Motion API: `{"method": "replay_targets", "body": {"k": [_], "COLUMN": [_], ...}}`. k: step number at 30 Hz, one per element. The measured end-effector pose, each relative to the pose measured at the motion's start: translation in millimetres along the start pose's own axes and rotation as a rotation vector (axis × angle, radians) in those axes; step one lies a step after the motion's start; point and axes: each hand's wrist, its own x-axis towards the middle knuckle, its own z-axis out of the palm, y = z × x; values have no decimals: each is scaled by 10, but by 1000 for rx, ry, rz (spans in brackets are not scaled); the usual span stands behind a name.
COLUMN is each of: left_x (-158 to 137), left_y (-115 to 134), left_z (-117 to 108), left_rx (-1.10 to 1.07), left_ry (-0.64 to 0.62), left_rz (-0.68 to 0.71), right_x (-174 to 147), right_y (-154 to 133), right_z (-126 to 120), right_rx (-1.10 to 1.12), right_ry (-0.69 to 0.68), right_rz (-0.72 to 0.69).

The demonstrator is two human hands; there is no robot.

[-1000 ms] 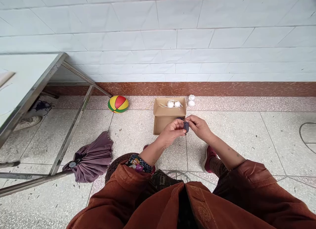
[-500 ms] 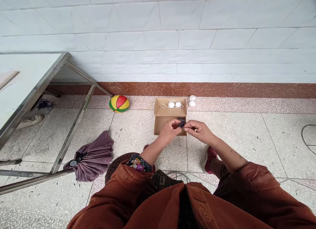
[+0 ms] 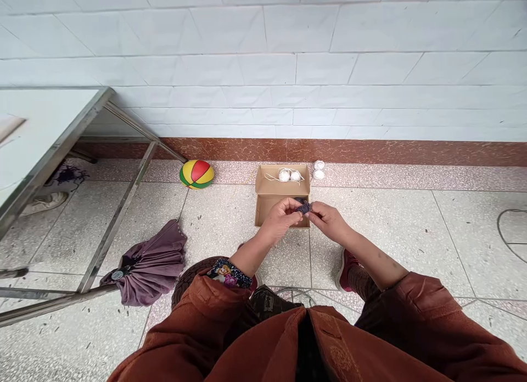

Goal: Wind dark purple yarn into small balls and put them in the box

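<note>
Between my hands, above the open cardboard box (image 3: 261, 211), is a small dark purple-grey ball of yarn (image 3: 304, 207). My left hand (image 3: 284, 216) is closed around its left side. My right hand (image 3: 328, 218) pinches at its right side with thumb and forefinger. Behind the yarn, part of the box's inside is hidden by my hands. In the raised lid of the box lie two white yarn balls (image 3: 290, 175) with loose strands. Two more white yarn balls (image 3: 318, 170) sit on the floor just right of the lid.
A red, yellow and green ball (image 3: 196, 174) rests near the wall. A folded purple umbrella (image 3: 154, 267) lies beside the metal-framed table (image 3: 53, 146) on the left. A cable (image 3: 504, 234) curves on the floor at far right. Dark yarn (image 3: 69, 174) lies under the table.
My right hand has closed in on the yarn ball, its fingers now against it instead of slightly apart. The ball shows more fully between both hands. The view has shifted slightly.
</note>
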Motion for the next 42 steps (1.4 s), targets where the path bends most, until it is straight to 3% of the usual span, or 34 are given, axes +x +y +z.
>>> {"method": "replay_targets", "body": {"k": [6, 10, 13, 16, 21, 26, 30, 33, 35, 42], "left_x": [69, 60, 12, -24, 24, 105, 77, 26, 3, 51], "left_y": [-67, -80, -32, 39, 58, -44, -75, -25, 27, 68], "left_z": [-60, -38, 2, 20, -29, -104, -75, -31, -20, -75], "left_rx": [248, 350, 218, 75, 41, 287, 389, 248, 137, 55], "left_ry": [127, 21, -127, -175, -16, 130, -1, -178, -213, 1], "left_rz": [114, 149, 90, 48, 95, 181, 154, 71, 48, 117], "right_x": [-27, 19, 51, 41, -29, -17, 41, 72, 70, -39], "right_y": [-134, -111, -20, 63, -18, -184, -130, -30, 18, -88], "right_z": [-77, -157, -144, -47, 110, -24, -143, -109, -39, 107], "right_rx": [-3, 39, 62, 103, 97, 128, 194, 194, 177, 55], "right_ry": [-90, 26, 133, 117, -7, -141, 7, 134, 146, -59], "right_rz": [-126, -111, 1, 98, 110, -16, 19, 83, 103, -13]}}
